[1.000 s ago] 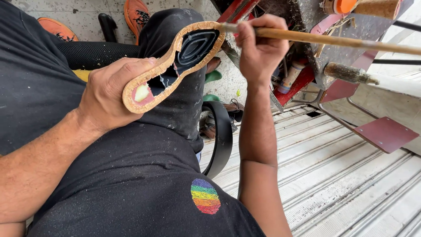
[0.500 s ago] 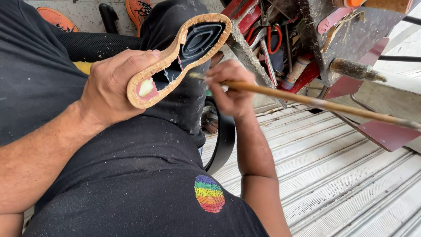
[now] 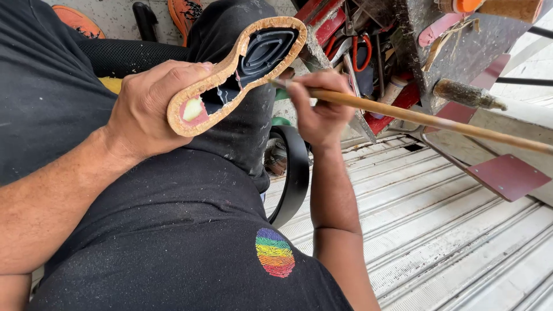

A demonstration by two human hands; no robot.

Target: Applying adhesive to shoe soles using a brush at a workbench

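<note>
My left hand [image 3: 151, 103] grips a shoe sole [image 3: 236, 72] by its heel end, underside up: a tan cork-like rim around a black ribbed centre, with a pink and yellow patch at the heel. My right hand [image 3: 320, 109] is shut on a long wooden stick [image 3: 426, 120]. The stick's tip touches the sole's right edge near the middle, and its shaft runs off to the right. Both hands are above my lap in black trousers.
A red toolbox [image 3: 368, 52] crammed with red-handled pliers and other tools stands at top right. A black ring [image 3: 294, 173] sits beside my knee. A ribbed metal sheet [image 3: 449, 242] covers the ground at right. Orange shoes [image 3: 184, 14] lie at the top.
My right hand came down from beside the sole's toe to its right edge, and the stick swung to slope down to the right. The sole has tilted slightly.
</note>
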